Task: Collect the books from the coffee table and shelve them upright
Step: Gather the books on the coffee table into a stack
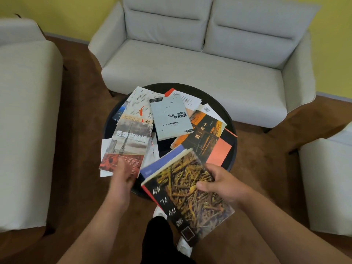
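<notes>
On the coffee table [217, 106]: overlapping books [169, 117].
Right hand [221, 183]: grips straw-cover book [188, 195].
Left hand [122, 178]: thumb on tower-cover book [129, 141], grip unclear.

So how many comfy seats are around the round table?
3: a pale grey fabric two-seat sofa behind the round black coffee table, a matching pale seat at left, another pale seat at right. More may be hidden.

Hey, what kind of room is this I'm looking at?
Most likely a living room or lounge: a pale two-seat sofa, another pale upholstered seat to the side, and a low round dark coffee table strewn with books between them.
</notes>
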Motion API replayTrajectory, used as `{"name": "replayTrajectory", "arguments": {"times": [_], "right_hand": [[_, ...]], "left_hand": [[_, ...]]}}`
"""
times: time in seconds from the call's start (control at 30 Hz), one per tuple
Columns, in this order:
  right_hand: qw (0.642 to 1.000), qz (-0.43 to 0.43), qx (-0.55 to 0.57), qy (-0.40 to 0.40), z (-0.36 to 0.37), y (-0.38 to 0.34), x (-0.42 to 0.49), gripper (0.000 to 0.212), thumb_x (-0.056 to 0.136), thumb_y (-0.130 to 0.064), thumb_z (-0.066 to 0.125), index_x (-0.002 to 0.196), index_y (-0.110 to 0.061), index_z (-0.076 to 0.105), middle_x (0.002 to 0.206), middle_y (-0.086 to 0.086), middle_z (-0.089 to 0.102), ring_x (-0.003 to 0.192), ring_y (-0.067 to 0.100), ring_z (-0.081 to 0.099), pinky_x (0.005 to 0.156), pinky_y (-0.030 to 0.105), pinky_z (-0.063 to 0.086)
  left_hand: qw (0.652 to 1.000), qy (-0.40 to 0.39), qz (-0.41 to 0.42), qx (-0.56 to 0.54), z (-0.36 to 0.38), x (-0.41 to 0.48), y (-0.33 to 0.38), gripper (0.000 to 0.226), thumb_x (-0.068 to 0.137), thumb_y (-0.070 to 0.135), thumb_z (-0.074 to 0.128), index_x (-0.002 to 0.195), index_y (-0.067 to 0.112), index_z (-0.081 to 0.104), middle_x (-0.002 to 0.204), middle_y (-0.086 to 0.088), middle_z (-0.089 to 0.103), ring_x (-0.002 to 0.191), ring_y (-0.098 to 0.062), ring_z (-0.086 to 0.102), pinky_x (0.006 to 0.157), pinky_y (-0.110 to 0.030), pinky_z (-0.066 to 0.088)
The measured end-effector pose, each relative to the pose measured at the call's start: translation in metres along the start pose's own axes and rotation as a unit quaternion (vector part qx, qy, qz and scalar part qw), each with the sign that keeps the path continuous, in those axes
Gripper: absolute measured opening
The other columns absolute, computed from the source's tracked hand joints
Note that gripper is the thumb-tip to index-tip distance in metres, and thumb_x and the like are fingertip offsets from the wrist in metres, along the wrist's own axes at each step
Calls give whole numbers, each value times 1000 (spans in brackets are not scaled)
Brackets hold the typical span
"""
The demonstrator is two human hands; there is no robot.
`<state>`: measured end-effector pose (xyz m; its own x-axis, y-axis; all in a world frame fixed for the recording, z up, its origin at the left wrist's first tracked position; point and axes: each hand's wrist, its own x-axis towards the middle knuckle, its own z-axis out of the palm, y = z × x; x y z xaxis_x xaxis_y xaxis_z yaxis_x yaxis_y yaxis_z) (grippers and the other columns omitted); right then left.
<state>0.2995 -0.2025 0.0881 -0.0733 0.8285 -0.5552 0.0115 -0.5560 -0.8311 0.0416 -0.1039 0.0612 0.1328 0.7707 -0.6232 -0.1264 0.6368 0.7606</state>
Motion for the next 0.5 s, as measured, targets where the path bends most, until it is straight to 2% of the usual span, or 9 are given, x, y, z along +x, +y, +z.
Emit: {"name": "replayTrajectory", "arguments": {"times": [0.03,0.1,0.17,0.2,0.27,0.33,0.4,0.5], "right_hand": [[998,7,63,13,0,4,2,54,82,-23,82,129,-12,58,121,10,74,112,28,72,99,45,56],[990,15,138,31,5,11,8,58,82,-17,81,134,-12,54,123,12,73,113,32,71,100,49,55],[987,7,148,59,11,13,15,70,81,-16,79,144,-16,47,129,8,70,119,28,68,106,52,51],[987,-4,141,76,13,13,19,78,83,-13,80,150,-21,41,137,3,65,126,24,63,112,53,45],[985,-19,123,116,16,11,26,88,84,-10,80,154,-37,33,149,-8,51,138,14,48,119,51,32],[985,-19,119,125,14,12,34,71,85,-6,79,142,-33,47,140,-2,62,133,22,56,113,53,42],[987,-19,106,120,13,13,39,55,87,1,74,129,-30,55,125,1,71,122,24,64,104,46,50],[985,-32,103,139,18,13,49,65,86,11,70,137,-25,49,122,0,69,114,14,64,90,29,53]], "left_hand": [[999,-41,-23,-16,6,-15,-10,78,83,71,30,128,15,60,129,-10,68,123,-28,58,107,-45,40],[992,-111,-60,-3,24,-36,-21,63,82,61,35,115,17,66,108,-8,76,107,-27,68,90,-42,53],[992,-115,-38,37,35,-33,-27,32,89,31,58,115,13,64,102,-7,77,98,-25,72,73,-32,57],[994,-98,-23,52,38,-27,-26,26,89,13,65,114,13,63,103,-8,77,99,-26,73,71,-31,57],[992,-97,-6,75,39,-14,-22,32,88,-1,68,113,18,62,110,-10,75,103,-27,72,78,-38,58],[988,-104,27,109,37,-6,-14,42,85,-1,73,116,25,60,114,-6,73,110,-25,69,90,-44,55],[978,-106,69,166,35,0,-7,52,81,-1,77,116,33,57,116,0,71,110,-16,67,92,-39,53],[968,-117,89,206,35,6,0,56,83,-2,76,112,41,53,115,11,67,107,-2,61,90,-29,50]]}}
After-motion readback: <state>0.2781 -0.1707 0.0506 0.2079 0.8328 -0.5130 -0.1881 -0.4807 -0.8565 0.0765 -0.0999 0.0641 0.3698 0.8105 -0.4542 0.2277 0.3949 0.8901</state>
